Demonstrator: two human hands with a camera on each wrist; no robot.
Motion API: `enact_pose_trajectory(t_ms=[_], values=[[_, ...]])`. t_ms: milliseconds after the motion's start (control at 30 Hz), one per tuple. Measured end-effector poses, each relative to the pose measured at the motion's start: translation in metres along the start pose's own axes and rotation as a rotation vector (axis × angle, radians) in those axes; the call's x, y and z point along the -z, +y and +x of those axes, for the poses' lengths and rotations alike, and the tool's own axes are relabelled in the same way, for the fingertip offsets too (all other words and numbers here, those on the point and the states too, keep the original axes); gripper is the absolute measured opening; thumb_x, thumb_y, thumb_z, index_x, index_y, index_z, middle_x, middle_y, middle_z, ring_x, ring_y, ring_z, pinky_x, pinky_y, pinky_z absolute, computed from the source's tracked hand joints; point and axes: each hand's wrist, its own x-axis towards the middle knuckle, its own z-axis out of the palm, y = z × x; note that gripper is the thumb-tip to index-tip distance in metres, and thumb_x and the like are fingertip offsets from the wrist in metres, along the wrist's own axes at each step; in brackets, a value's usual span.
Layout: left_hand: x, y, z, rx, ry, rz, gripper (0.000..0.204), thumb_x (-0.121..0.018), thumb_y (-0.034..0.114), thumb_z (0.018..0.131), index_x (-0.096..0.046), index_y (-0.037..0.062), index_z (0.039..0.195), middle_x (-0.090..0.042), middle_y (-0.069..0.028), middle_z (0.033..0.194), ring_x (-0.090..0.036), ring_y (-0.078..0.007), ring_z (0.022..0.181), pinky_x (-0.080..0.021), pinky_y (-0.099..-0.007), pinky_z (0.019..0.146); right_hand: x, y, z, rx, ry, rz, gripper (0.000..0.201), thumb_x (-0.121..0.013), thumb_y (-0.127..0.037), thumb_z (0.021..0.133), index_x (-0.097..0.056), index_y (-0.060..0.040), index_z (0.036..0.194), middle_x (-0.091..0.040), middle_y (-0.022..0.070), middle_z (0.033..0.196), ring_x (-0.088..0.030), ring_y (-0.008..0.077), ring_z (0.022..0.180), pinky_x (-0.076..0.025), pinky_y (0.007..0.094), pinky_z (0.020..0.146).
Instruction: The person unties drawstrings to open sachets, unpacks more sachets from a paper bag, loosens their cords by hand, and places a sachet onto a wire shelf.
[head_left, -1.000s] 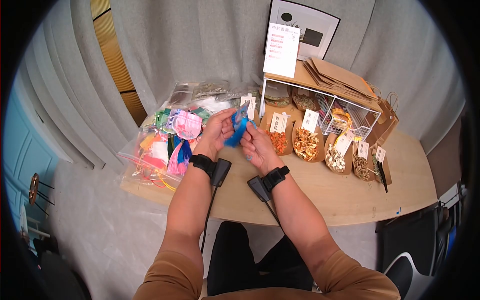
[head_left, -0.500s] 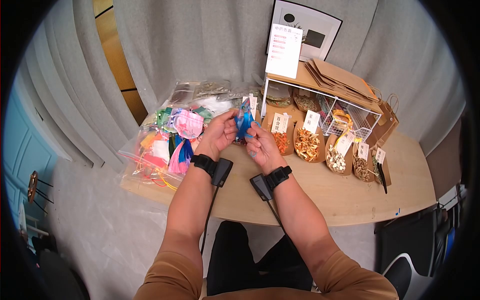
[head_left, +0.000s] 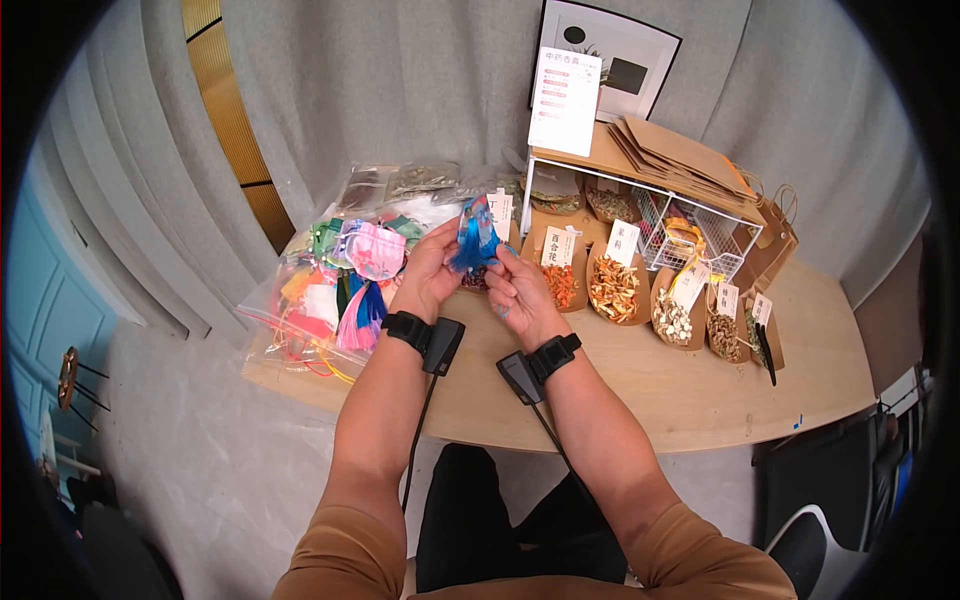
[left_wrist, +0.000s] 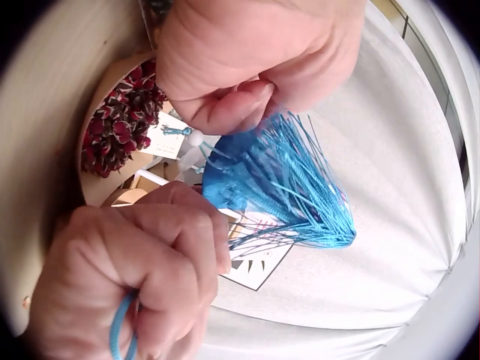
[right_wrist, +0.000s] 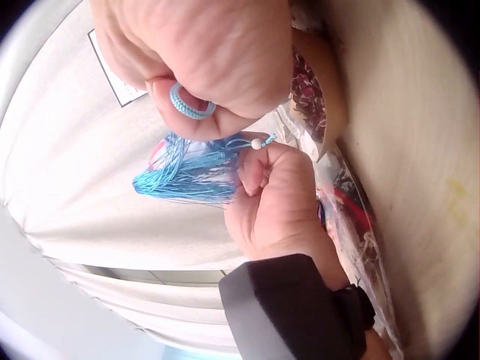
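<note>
Both hands hold a blue sachet [head_left: 478, 222] with a long blue tassel [left_wrist: 315, 195], raised over the table. My left hand [head_left: 433, 268] pinches one side of it between thumb and fingers. On the opposite side, my right hand [head_left: 522, 290] pinches it, its other fingers curled. A light blue cord loop [right_wrist: 190, 103] circles a finger of the right hand. From the sachet's end sticks a short cord with a white bead [left_wrist: 196, 139]. The fingers hide part of the fabric.
A clear plastic bag [head_left: 290, 330] with colourful sachets and tassels lies at left. Along the right stand kraft trays of dried flowers and herbs with label cards, such as orange petals [head_left: 560, 285]. Behind them a white rack [head_left: 640, 175] carries paper bags [head_left: 685, 155]. Dark red buds [left_wrist: 124, 120] sit nearby.
The sachet has turned between the hands, from tilted, through narrow and upright, to its broader side facing the head view. Both hands keep hold and stay in nearly the same place.
</note>
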Motion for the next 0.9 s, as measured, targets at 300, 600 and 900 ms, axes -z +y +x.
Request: enact_pose_trajectory(t_ms=[300,600,900], values=[[0.008,0.006,-0.007,0.29,-0.403,-0.099,0.022,-0.05,0.015,0.096,-0.055,0.0065,0.115,-0.061,-0.0015,0.079,-0.034,-0.0015,0.043,-0.028,-0.0156,0.035,-0.011,-0.001,-0.015,0.084,0.018,-0.283,0.016,-0.056,-0.023,0.095,-0.056,-0.0073,0.09,-0.055,0.0024,0.066,-0.045,0.01,0.043,-0.036,0.0231,0.036],[-0.002,0.005,-0.013,0.168,-0.334,0.045,0.025,-0.048,0.013,0.096,-0.052,0.0042,0.119,-0.061,-0.0019,0.082,-0.037,-0.0017,0.043,-0.031,-0.0154,0.037,0.0,0.0,-0.001,0.019,0.05,-0.206,0.021,-0.055,-0.024,0.095,-0.052,-0.0081,0.083,-0.052,0.0016,0.064,-0.043,0.0087,0.042,-0.033,0.0228,0.034],[0.014,0.0,0.002,0.047,-0.22,-0.111,0.031,-0.048,0.009,0.096,-0.049,0.0043,0.126,-0.056,-0.0006,0.073,-0.038,-0.0042,0.045,-0.033,-0.0187,0.038,-0.009,0.005,-0.005,0.037,-0.005,-0.027,0.013,-0.052,-0.018,0.096,-0.049,-0.0117,0.086,-0.05,-0.0001,0.065,-0.036,0.0069,0.04,-0.027,0.0211,0.032]])
